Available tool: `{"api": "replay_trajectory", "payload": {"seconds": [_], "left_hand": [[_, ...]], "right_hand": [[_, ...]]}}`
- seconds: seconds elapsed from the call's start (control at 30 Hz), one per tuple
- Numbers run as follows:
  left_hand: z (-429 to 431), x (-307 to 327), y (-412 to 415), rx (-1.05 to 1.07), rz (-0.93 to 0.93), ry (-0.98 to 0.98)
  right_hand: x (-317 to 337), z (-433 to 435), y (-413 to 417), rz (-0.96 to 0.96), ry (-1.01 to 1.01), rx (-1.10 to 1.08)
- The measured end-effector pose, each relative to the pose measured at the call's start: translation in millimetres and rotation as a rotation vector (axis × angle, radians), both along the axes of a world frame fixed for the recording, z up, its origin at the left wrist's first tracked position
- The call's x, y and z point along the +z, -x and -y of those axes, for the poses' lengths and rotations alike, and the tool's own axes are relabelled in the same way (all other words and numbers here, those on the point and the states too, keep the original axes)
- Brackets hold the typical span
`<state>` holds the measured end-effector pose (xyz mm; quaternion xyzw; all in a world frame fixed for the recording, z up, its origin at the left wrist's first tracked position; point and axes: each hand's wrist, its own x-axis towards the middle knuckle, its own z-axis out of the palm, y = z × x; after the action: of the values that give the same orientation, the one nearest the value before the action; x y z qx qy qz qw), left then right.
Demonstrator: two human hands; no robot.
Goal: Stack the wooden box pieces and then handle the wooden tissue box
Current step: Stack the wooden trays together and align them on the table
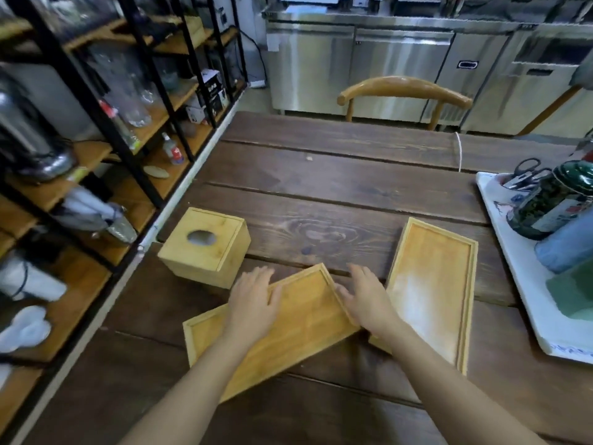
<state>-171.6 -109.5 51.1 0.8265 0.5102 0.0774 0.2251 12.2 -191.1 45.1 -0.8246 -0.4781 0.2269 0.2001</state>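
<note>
Hands first, two of them, both over the near tray [288,329], which lies slanted on the dark plank table [321,194]. Left hand [253,303] lies flat on that tray's upper left part, fingers spread, palm down, gripping nothing. Right hand [369,300] is also spread, fingers pointing away from the person, resting along the tray's right rim at its far corner; whether it presses the rim or only touches it cannot be told.

Wooden pieces number three. The near tray is a shallow rectangle with a raised rim, open side up. A second tray [439,284] of the same kind lies just to the right, lengthwise away from the person, its near left corner tucked beside or slightly under the first tray; which one cannot be told. The tissue box [205,245], a cube with one oval slot in its top, stands upright at the table's left edge, just beyond the left hand and apart from it.

One white tray [513,271] sits at the right edge, carrying one dark green jar [552,203], one blue cylinder [568,245] and one cup holding scissors [526,170]. One wooden chair [404,88] stands at the far side. Steel cabinets [385,65] line the back wall, and black-framed shelves [128,123] with glassware run along the left.
</note>
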Motion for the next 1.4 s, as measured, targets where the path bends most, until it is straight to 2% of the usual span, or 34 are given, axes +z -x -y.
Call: {"api": "replay_trajectory", "payload": {"seconds": [0.1,0.2,0.3,0.43,0.53,0.63,0.73,0.87,0.97,1.03,1.1,1.23,1.3,1.4], "left_hand": [[10,-14,45,0.100,-0.145,-0.061],[23,-22,76,0.316,-0.195,0.088],[32,-28,90,0.458,-0.150,0.288],[30,-27,90,0.586,0.090,0.562],[24,-22,91,0.740,0.386,0.611],[19,-12,98,0.847,0.586,0.628],[19,-5,104,0.880,0.656,0.622],[29,13,100,0.785,0.705,0.601],[28,42,94,0.609,0.686,0.411],[21,66,89,0.470,0.680,0.281],[12,86,85,0.373,0.716,0.213],[-11,119,70,0.243,0.761,0.116],[-17,134,60,0.142,0.771,0.091],[-14,160,35,-0.055,0.784,0.057]], "right_hand": [[-17,-9,20,-0.093,0.143,0.004],[-26,-11,32,-0.136,0.177,-0.019],[-25,-14,36,-0.264,0.135,-0.076],[-22,-19,37,-0.459,0.072,-0.224],[-20,-19,37,-0.650,-0.021,-0.363],[-21,-19,37,-0.756,-0.063,-0.457],[-22,-13,35,-0.753,-0.094,-0.549],[-17,-3,24,-0.785,-0.156,-0.612],[-7,3,18,-0.811,-0.214,-0.607],[4,7,13,-0.781,-0.262,-0.551],[21,11,7,-0.674,-0.328,-0.418],[61,24,-14,-0.124,-0.452,-0.165],[77,32,-27,0.085,-0.412,-0.029],[98,49,-38,0.064,-0.358,0.085]]}}
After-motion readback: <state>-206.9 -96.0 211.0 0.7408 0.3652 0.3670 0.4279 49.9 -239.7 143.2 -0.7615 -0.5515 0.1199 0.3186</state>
